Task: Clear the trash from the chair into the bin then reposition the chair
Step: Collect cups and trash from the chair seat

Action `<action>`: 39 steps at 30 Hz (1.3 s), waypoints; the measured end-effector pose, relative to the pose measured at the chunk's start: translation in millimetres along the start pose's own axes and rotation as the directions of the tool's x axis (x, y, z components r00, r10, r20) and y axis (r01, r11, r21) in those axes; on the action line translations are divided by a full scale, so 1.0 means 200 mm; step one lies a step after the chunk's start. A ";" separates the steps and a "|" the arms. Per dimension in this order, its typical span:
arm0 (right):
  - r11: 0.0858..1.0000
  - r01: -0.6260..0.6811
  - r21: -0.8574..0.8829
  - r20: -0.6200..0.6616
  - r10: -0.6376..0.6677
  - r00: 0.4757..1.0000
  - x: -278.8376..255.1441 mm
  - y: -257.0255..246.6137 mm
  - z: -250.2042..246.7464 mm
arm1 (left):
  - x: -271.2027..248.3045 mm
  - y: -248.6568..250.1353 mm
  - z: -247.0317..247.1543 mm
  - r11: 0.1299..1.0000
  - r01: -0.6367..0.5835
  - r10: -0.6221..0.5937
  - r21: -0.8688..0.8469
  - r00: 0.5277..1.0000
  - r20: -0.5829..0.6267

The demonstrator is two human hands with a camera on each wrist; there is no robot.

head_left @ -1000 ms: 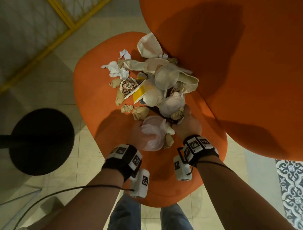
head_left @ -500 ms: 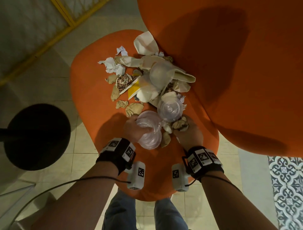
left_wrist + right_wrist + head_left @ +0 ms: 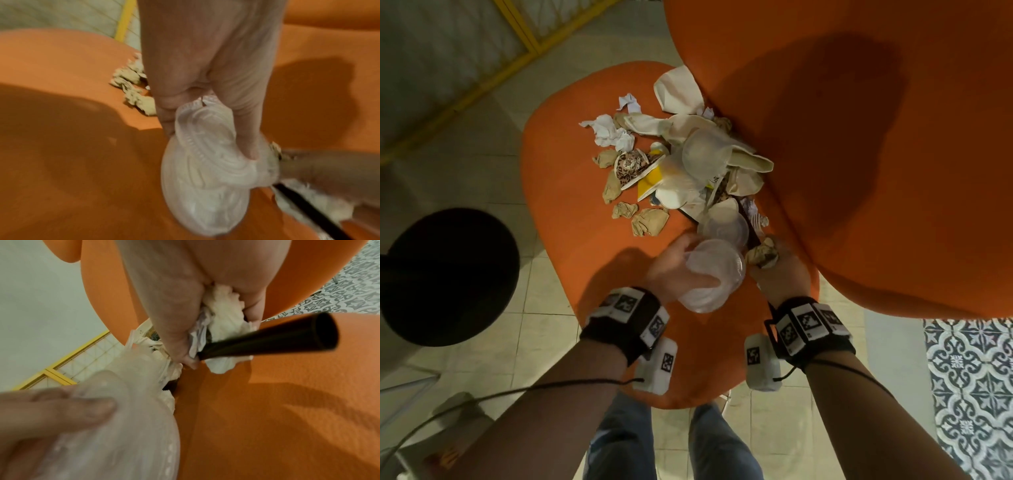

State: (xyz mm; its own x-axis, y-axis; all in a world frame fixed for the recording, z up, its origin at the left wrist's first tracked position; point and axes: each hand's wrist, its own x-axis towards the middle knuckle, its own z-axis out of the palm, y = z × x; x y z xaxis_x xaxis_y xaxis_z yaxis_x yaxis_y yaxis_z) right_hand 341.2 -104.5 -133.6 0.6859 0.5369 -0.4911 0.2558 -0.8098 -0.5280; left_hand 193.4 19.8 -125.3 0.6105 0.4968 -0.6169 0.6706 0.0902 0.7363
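Paper cups, napkins and wrappers lie in a trash pile (image 3: 681, 161) on the orange chair seat (image 3: 571, 192), against the backrest (image 3: 859, 137). At the pile's near edge my left hand (image 3: 678, 267) grips stacked clear plastic cups (image 3: 710, 274), tilted on their side; the left wrist view shows the hand (image 3: 207, 139) curled round their rims and the cups (image 3: 205, 186) below it. Beside it my right hand (image 3: 780, 267) grips a crumpled paper wad (image 3: 762, 255). In the right wrist view that hand (image 3: 221, 339) squeezes white paper (image 3: 224, 311) together with a black tube (image 3: 277, 339).
A black round container (image 3: 445, 274) stands on the tiled floor left of the chair. A yellow-framed grid panel (image 3: 517, 44) runs along the far left. Patterned floor tiles (image 3: 969, 394) lie at the right. My legs (image 3: 671, 442) stand at the seat's front edge.
My right hand has closed on the paper wad and drawn it back out of the pile. My left hand has tipped the clear cups up off the seat.
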 end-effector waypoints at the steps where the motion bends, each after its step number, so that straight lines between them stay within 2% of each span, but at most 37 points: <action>1: 1.000 0.004 -0.015 0.005 -0.004 1.000 0.00 0.00 -0.01 | 0.03 0.01 0.04 0.995 0.017 -0.016 0.098 1.000 -0.015; 3: 1.000 -0.005 -0.019 0.024 0.006 1.000 0.01 0.01 -0.02 | 0.07 0.03 0.10 0.971 0.095 -0.077 0.221 0.993 -0.091; 4: 1.000 -0.021 -0.011 0.034 0.022 0.999 0.01 0.02 -0.02 | 0.09 0.03 0.12 0.966 0.122 -0.095 0.228 0.987 -0.129; 7: 0.999 -0.042 0.006 0.071 0.041 0.997 0.01 0.05 0.01 | 0.12 0.04 0.17 0.978 0.090 -0.057 0.191 0.984 -0.172; 9: 0.999 -0.043 0.025 0.079 0.041 0.996 0.00 0.06 0.03 | 0.14 0.05 0.19 0.974 0.094 -0.063 0.204 0.987 -0.150; 14: 0.996 -0.053 0.069 0.065 0.049 0.997 -0.01 0.08 0.04 | 0.19 0.10 0.19 0.920 0.148 -0.128 0.363 0.989 -0.077; 19: 0.987 -0.072 0.146 0.069 0.063 0.996 -0.04 0.08 0.04 | 0.18 0.12 0.21 0.945 0.114 -0.102 0.306 0.993 -0.056; 22: 0.963 -0.102 0.250 0.052 0.092 0.994 -0.08 0.10 0.04 | 0.15 0.09 0.21 0.970 0.094 -0.082 0.226 0.995 -0.061; 25: 0.944 -0.114 0.309 0.015 0.115 0.993 -0.10 0.12 0.05 | 0.09 0.03 0.18 0.992 0.117 -0.114 0.043 0.992 -0.062; 30: 0.904 -0.111 0.412 -0.025 0.133 0.991 -0.12 0.09 0.09 | 0.03 -0.01 0.11 0.963 0.171 -0.196 -0.207 0.974 -0.111; 34: 0.855 -0.075 0.513 -0.095 0.144 0.985 -0.15 0.01 0.09 | -0.02 -0.01 0.06 0.917 0.124 -0.211 -0.378 0.957 -0.198; 39: 0.837 0.065 0.543 -0.239 0.080 0.968 -0.24 -0.12 0.14 | -0.11 -0.04 -0.01 0.877 0.055 -0.225 -0.478 0.925 -0.307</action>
State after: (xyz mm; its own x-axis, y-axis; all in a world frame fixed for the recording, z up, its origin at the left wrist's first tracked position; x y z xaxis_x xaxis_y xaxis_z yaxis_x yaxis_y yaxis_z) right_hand 283.3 -105.6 -116.2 0.8473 0.3978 -0.3520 -0.1113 -0.5150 -0.8500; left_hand 174.0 8.9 -117.0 0.2848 0.7040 -0.6506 0.4201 0.5184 0.7448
